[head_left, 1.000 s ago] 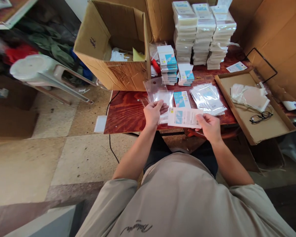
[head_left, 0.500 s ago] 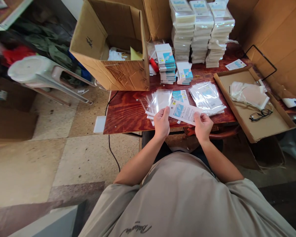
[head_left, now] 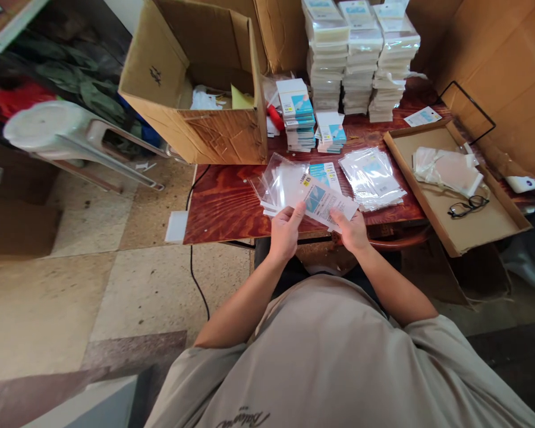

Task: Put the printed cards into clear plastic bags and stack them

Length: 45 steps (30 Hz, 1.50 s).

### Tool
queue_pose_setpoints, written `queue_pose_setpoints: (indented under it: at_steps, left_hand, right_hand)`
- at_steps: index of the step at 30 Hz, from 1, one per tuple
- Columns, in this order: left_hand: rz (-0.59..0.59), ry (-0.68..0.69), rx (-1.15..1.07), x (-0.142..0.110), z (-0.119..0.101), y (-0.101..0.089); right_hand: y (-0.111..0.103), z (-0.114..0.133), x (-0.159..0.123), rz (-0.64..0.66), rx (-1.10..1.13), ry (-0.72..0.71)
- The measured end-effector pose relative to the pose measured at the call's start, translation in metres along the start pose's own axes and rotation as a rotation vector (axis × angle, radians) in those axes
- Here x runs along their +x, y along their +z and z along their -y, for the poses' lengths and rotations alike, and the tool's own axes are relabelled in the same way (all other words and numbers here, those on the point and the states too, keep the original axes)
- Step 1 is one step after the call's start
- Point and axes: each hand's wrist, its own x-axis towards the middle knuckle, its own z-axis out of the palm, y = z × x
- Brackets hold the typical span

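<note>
Between both hands, over the table's front edge, I hold a white printed card (head_left: 315, 199) with a blue picture and small text. My left hand (head_left: 285, 230) pinches its left end, thumb on top. My right hand (head_left: 352, 229) grips the right end, also with the thumb on top. Just beyond my left hand lies a fanned pile of clear plastic sleeves (head_left: 276, 181). A small pile of blue and white cards (head_left: 326, 172) shows behind the held card. Right of it rests a pile of shiny sleeves with cards inside (head_left: 370, 178).
An open cardboard box (head_left: 196, 134) stands at the table's left. Stacks of printed cards (head_left: 296, 116) and tall stacks of packed sleeves (head_left: 327, 65) are at the back. A shallow cardboard tray (head_left: 485, 229) on the right holds sleeves and glasses (head_left: 468, 206). A white stool (head_left: 44, 128) is at left.
The card has tilted more steeply, and my right hand has moved left along it, closer to my left hand. The whole view has shifted slightly.
</note>
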Motion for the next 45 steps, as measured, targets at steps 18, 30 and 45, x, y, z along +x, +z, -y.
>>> queue_pose_setpoints:
  at_steps: [18, 30, 45]
  left_hand:
    - [-0.074, 0.013, -0.148, 0.001, -0.005, -0.003]
    - [-0.101, -0.017, -0.172, 0.003, -0.001, 0.0]
    - [0.033, 0.025, -0.047, 0.011, 0.004, 0.004]
  right_hand:
    - [-0.012, 0.025, -0.006, 0.02, -0.235, 0.099]
    - [-0.043, 0.021, -0.004, 0.19, -0.251, 0.244]
    - [-0.029, 0.026, 0.008, 0.005, -0.115, 0.143]
